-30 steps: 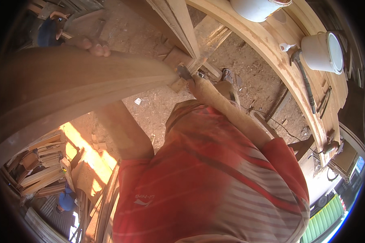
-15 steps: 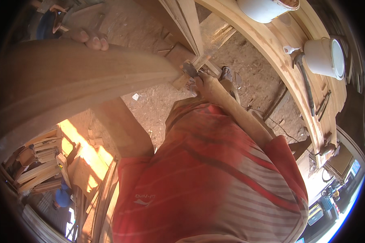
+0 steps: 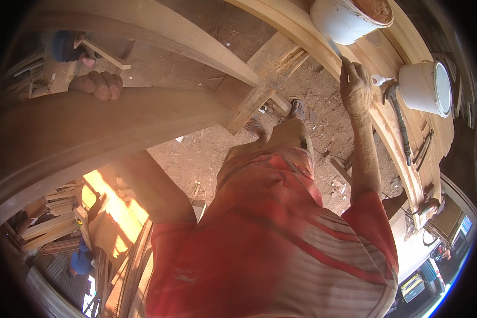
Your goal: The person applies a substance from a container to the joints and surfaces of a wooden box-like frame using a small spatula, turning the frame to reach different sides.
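Curled over the upper edge of a wide wooden board (image 3: 143,114), my left hand (image 3: 102,86) grips it, with the thumb hidden behind. The board is smooth and brown, and its narrow end rests by a wooden support (image 3: 244,108). My right hand (image 3: 356,87) is out over the edge of the workbench (image 3: 323,61), closed on a flat-bladed tool (image 3: 334,47). Its thin grey blade points toward a white bucket (image 3: 336,21) with reddish-brown material inside; the handle is hidden in my hand.
A lidded white bucket (image 3: 424,87), a claw hammer (image 3: 398,119) and a small white object (image 3: 379,80) are on the bench at right. Another long plank (image 3: 191,40) crosses beyond the board. Stacked timber (image 3: 50,225) lies at lower left. A person (image 3: 66,47) is at the far left.
My right hand has moved from the board's narrow end up and right to the bench, beside the open bucket. My left hand still grips the board; my view has shifted slightly.
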`<state>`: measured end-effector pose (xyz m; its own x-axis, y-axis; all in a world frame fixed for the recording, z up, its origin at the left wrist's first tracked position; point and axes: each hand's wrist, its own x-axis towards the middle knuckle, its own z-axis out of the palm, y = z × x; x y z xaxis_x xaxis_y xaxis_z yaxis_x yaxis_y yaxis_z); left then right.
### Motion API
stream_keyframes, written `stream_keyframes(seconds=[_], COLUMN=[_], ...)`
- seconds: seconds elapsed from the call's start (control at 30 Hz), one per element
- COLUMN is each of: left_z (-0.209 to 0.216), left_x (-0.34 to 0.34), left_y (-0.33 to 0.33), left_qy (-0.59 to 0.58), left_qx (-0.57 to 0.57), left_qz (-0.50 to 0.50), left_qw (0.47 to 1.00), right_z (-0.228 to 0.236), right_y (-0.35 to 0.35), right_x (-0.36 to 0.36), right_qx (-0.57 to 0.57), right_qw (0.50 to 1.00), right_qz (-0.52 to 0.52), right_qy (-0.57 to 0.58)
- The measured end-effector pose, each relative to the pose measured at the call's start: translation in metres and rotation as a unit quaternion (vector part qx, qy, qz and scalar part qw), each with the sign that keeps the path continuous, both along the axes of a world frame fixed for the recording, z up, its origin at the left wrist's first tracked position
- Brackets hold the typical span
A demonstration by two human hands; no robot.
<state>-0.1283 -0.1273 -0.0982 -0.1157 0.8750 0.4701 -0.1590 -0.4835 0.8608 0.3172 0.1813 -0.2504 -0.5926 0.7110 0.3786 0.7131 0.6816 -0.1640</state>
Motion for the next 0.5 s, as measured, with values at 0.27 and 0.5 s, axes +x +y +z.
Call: stream_keyframes(seconds=[0.27, 0.5], left_z=[0.018, -0.004], left_x=[0.007, -0.011], left_y=[-0.005, -0.035], left_qy=[-0.043, -0.146], left_qx=[-0.048, -0.015], left_qz=[0.032, 0.096], left_qw=[0.997, 0.984], right_z=[-0.049, -0.024], right_y=[0.051, 0.012], right_x=[0.015, 0.022], right_qx=[0.061, 0.079], right_qw=[0.987, 0.994], right_qz=[-0.037, -0.076], right_qy=[-0.144, 0.024])
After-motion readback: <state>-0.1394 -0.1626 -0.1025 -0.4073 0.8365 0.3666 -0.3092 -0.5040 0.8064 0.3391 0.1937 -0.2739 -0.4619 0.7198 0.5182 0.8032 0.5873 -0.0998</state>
